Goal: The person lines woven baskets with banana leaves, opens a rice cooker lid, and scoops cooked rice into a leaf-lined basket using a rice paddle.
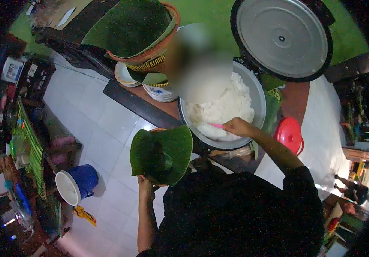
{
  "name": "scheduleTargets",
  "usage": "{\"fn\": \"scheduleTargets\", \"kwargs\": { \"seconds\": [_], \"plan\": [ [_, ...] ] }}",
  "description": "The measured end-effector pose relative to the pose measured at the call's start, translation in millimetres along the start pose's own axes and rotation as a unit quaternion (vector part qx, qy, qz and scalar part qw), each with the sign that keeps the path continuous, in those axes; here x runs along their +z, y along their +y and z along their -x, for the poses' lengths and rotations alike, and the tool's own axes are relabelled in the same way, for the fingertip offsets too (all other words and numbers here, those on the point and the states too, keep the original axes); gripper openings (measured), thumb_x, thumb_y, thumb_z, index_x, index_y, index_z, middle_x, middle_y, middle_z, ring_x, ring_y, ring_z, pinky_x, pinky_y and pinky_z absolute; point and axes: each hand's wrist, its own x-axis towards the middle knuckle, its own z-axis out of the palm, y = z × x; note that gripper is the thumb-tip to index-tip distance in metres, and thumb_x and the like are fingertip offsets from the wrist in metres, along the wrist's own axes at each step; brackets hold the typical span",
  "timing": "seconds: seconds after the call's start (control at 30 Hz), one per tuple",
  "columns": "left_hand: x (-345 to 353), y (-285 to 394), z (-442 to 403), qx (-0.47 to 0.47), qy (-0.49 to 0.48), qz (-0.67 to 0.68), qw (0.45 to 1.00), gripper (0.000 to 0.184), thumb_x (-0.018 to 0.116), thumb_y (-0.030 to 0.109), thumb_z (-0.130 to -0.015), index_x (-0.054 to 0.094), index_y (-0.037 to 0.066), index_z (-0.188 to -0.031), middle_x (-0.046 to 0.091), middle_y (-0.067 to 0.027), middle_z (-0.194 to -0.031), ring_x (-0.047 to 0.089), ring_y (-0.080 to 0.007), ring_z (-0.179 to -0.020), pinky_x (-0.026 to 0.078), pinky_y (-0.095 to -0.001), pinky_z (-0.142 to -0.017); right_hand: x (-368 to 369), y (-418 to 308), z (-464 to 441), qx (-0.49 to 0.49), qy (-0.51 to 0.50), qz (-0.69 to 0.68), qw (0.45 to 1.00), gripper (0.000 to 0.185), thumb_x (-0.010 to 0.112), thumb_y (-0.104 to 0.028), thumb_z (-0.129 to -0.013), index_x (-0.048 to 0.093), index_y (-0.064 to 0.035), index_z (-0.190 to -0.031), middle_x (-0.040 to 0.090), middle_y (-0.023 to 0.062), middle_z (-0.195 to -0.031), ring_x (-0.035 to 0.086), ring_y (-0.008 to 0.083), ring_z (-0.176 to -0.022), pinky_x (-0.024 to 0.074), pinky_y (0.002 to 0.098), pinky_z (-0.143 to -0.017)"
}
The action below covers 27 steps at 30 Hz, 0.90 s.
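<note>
One blue bucket (86, 181), lower left of frame, on tiled floor (114, 111). Left hand (145, 185), below centre, curled closed on underside of leaf-lined container (162, 155). Right hand (238, 127), right of centre, closed round pink utensil (216, 125), tip in white rice (241, 105) inside metal pot (259, 92).
</note>
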Motion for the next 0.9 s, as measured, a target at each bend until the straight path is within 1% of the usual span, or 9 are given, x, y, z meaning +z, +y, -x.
{"fn": "scheduleTargets", "kwargs": {
  "seconds": [0.2,0.3,0.4,0.43,0.53,0.6,0.67,0.77,0.9],
  "plan": [
    [4,13,7,0.003,0.004,0.018,1.000,0.043,0.045,0.011,-0.078,0.027,0.019,-0.116,0.046,-0.0074,-0.111,0.054,-0.0235,-0.086,0.049,-0.0460,-0.066,-29,11,-3,-0.050,0.039,0.004,0.998,0.025,0.051,-0.016,-0.076,0.061,-0.0026,-0.094,0.061,0.0184,-0.082,0.060,0.0279,-0.071,0.0459,0.0353,-0.066],
    [4,9,5,-0.022,-0.005,0.046,0.999,0.056,0.042,-0.001,-0.067,0.026,0.018,-0.116,0.046,-0.0083,-0.108,0.055,-0.0260,-0.082,0.049,-0.0444,-0.066,-70,-47,20,-0.008,0.048,0.065,0.997,0.025,0.051,-0.014,-0.076,0.060,-0.0021,-0.095,0.060,0.0200,-0.082,0.060,0.0303,-0.073,0.0456,0.0355,-0.067],
    [12,15,15,-0.004,-0.018,0.084,0.996,0.054,0.042,-0.002,-0.068,0.025,0.018,-0.115,0.044,-0.0092,-0.108,0.055,-0.0272,-0.081,0.049,-0.0453,-0.065,-92,-117,37,0.059,0.032,0.096,0.993,0.025,0.051,-0.017,-0.076,0.060,-0.0024,-0.095,0.060,0.0197,-0.081,0.060,0.0314,-0.072,0.0454,0.0370,-0.067],
    [8,6,7,-0.005,-0.037,0.084,0.996,0.055,0.041,-0.004,-0.068,0.025,0.017,-0.116,0.043,-0.0108,-0.109,0.054,-0.0268,-0.084,0.049,-0.0430,-0.066,-89,-137,39,0.075,0.025,0.103,0.992,0.025,0.052,-0.018,-0.077,0.060,-0.0026,-0.095,0.060,0.0196,-0.080,0.059,0.0317,-0.072,0.0453,0.0376,-0.067],
    [8,-3,0,-0.024,-0.043,0.097,0.994,0.056,0.039,-0.005,-0.069,0.023,0.016,-0.118,0.043,-0.0119,-0.108,0.053,-0.0253,-0.087,0.049,-0.0387,-0.065,-55,-176,31,-0.087,0.083,0.147,0.982,0.027,0.052,-0.022,-0.077,0.060,-0.0050,-0.097,0.059,0.0194,-0.077,0.059,0.0316,-0.071,0.0461,0.0379,-0.065],
    [0,-18,-10,0.011,-0.061,0.039,0.997,0.059,0.041,-0.006,-0.068,0.019,0.011,-0.121,0.041,-0.0123,-0.108,0.049,-0.0240,-0.092,0.047,-0.0335,-0.064,-6,-189,18,-0.124,0.135,0.187,0.965,0.019,0.052,-0.021,-0.080,0.062,-0.0083,-0.090,0.059,0.0124,-0.065,0.059,0.0243,-0.067,0.0461,0.0319,-0.057],
    [1,-26,-12,0.113,-0.052,-0.004,0.992,0.060,0.043,-0.006,-0.068,0.018,0.008,-0.121,0.040,-0.0125,-0.108,0.047,-0.0235,-0.094,0.046,-0.0327,-0.066,30,-228,11,-0.035,0.107,0.451,0.885,0.024,0.051,-0.026,-0.081,0.059,-0.0104,-0.098,0.057,0.0101,-0.061,0.060,0.0234,-0.063,0.0464,0.0312,-0.052],
    [-10,-32,-17,0.059,-0.035,0.018,0.997,0.064,0.043,-0.005,-0.067,0.015,0.005,-0.123,0.039,-0.0141,-0.111,0.043,-0.0243,-0.100,0.044,-0.0330,-0.076,72,-230,1,0.012,0.156,0.444,0.882,0.024,0.049,-0.025,-0.082,0.055,-0.0099,-0.099,0.056,0.0079,-0.060,0.059,0.0243,-0.055,0.0461,0.0335,-0.047],
    [-24,-27,-6,0.079,-0.066,0.068,0.992,0.065,0.042,-0.004,-0.068,0.013,0.005,-0.125,0.038,-0.0158,-0.115,0.042,-0.0256,-0.103,0.040,-0.0343,-0.084,74,-249,17,-0.028,0.166,0.395,0.903,0.021,0.043,-0.016,-0.081,0.054,-0.0050,-0.095,0.057,0.0096,-0.059,0.058,0.0266,-0.048,0.0453,0.0361,-0.039]
  ]
}}
